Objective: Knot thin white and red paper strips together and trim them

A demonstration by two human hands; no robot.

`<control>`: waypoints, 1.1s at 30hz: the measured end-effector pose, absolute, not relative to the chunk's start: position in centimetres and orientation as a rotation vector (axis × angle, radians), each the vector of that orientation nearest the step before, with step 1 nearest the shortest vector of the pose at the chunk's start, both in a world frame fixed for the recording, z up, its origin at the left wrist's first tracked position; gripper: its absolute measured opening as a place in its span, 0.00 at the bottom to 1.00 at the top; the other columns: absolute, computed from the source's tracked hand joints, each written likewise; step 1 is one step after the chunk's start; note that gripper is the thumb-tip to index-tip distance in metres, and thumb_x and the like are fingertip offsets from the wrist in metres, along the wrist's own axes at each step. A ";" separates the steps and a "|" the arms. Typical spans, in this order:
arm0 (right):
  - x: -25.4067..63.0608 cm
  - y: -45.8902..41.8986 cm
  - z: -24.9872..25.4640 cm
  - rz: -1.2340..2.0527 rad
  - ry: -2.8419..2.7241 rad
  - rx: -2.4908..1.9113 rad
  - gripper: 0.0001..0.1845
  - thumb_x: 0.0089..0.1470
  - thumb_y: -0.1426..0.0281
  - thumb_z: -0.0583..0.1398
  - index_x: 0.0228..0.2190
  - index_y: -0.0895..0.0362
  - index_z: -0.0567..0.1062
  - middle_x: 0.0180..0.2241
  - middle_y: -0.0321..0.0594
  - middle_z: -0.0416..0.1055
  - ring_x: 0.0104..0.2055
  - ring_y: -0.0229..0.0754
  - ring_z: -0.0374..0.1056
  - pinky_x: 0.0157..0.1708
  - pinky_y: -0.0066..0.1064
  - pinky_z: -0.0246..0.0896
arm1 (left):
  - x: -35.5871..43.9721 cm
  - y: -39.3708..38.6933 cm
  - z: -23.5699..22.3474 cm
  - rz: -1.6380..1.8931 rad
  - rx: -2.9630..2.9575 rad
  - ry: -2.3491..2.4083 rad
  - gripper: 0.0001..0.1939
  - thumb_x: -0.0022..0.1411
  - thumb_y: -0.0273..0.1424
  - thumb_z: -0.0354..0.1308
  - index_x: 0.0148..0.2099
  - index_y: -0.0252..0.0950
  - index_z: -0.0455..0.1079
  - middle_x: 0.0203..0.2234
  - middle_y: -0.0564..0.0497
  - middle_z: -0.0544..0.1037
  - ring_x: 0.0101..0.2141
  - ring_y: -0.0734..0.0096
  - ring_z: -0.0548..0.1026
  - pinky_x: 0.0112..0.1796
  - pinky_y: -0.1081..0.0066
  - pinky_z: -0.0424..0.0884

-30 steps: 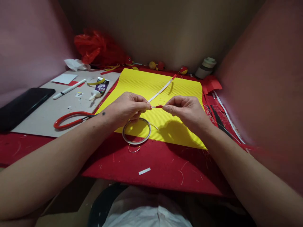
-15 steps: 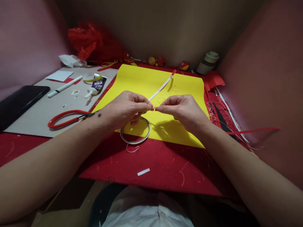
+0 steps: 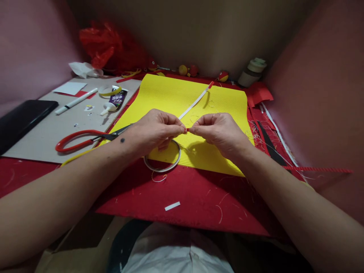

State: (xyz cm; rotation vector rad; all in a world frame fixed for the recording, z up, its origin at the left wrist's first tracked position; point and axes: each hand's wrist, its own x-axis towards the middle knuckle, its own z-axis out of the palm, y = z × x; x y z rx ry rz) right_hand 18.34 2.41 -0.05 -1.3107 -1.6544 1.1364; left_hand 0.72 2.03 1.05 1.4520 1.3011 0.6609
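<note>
Your left hand (image 3: 160, 131) and right hand (image 3: 222, 132) each had thumb and finger pinched shut on the small red strip (image 3: 187, 130), their fingertips nearly meeting above the yellow sheet (image 3: 227, 102). So close a pinch probably steadied the narrow piece and stopped it twisting; how its ends lay under your fingers, I cannot tell. The white strip (image 3: 195, 104) slanted up and away from your left fingers to a red tip, perhaps angled that way to clear your right hand. Your forearms came in from either side, leaving the strip open to your view.

The ring (image 3: 178, 159) lay just below your left hand, and the scissors (image 3: 78, 141) had their handles towards your left, likely within easy reach. On the board (image 3: 42, 140), the glue (image 3: 118, 98) had a purple label with pale characters, seemingly 专用胶 (special-purpose glue); the writing above was too small to read. The pen (image 3: 76, 101) had a dark band but no legible brand, and the phone (image 3: 28, 121) showed no readable mark.
</note>
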 end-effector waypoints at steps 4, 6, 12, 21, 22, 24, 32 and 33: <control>18.2 2.4 -0.2 1.170 -1.617 -1.340 0.10 0.41 0.66 0.63 0.19 0.59 0.71 0.13 0.28 0.55 0.16 0.29 0.46 0.17 0.28 0.38 | 0.9 1.9 1.1 0.665 1.465 1.321 0.06 0.56 0.29 0.57 0.34 0.30 0.71 0.10 0.60 0.59 0.12 0.86 0.57 0.21 0.77 0.46; 18.2 2.4 -0.3 1.191 -1.596 -1.348 0.10 0.41 0.66 0.63 0.18 0.58 0.70 0.13 0.28 0.55 0.16 0.29 0.46 0.17 0.28 0.38 | 0.9 1.8 1.1 0.653 1.470 1.318 0.06 0.56 0.29 0.57 0.35 0.30 0.71 0.10 0.60 0.59 0.12 0.86 0.57 0.21 0.77 0.46; 18.1 2.3 -0.3 1.207 -1.560 -1.331 0.08 0.40 0.69 0.63 0.18 0.58 0.70 0.12 0.28 0.54 0.16 0.29 0.45 0.17 0.28 0.38 | 0.9 1.9 1.1 0.652 1.473 1.310 0.06 0.56 0.28 0.57 0.34 0.30 0.71 0.09 0.59 0.60 0.11 0.85 0.58 0.20 0.77 0.47; 17.9 2.1 -0.4 1.215 -1.552 -1.324 0.07 0.40 0.70 0.61 0.18 0.59 0.68 0.13 0.27 0.55 0.16 0.28 0.45 0.17 0.27 0.38 | 1.1 1.8 1.3 0.622 1.492 1.328 0.07 0.58 0.27 0.56 0.37 0.27 0.71 0.10 0.60 0.60 0.12 0.86 0.58 0.20 0.78 0.48; 17.9 2.0 -0.4 1.220 -1.551 -1.321 0.07 0.40 0.70 0.61 0.18 0.59 0.68 0.12 0.27 0.55 0.16 0.28 0.45 0.17 0.27 0.37 | 1.1 1.8 1.3 0.619 1.497 1.327 0.07 0.58 0.27 0.56 0.37 0.27 0.71 0.10 0.60 0.60 0.12 0.86 0.58 0.20 0.78 0.48; 17.8 2.0 -0.4 1.227 -1.550 -1.316 0.08 0.40 0.71 0.61 0.17 0.59 0.68 0.12 0.27 0.55 0.16 0.28 0.45 0.16 0.27 0.37 | 1.1 1.8 1.2 0.615 1.504 1.327 0.07 0.58 0.27 0.56 0.38 0.27 0.71 0.10 0.60 0.60 0.12 0.86 0.58 0.20 0.78 0.49; 17.8 2.0 -0.7 1.255 -1.524 -1.299 0.09 0.42 0.70 0.62 0.17 0.58 0.66 0.12 0.28 0.55 0.15 0.28 0.46 0.17 0.27 0.38 | 1.0 1.8 1.1 0.626 1.496 1.307 0.07 0.57 0.27 0.56 0.37 0.28 0.71 0.10 0.59 0.60 0.12 0.85 0.58 0.20 0.77 0.48; 17.8 2.1 -0.8 1.259 -1.524 -1.291 0.10 0.42 0.70 0.61 0.16 0.58 0.66 0.12 0.28 0.55 0.15 0.28 0.46 0.17 0.27 0.38 | 1.0 1.8 1.1 0.632 1.485 1.301 0.07 0.57 0.27 0.56 0.37 0.29 0.71 0.10 0.59 0.60 0.12 0.85 0.58 0.19 0.77 0.48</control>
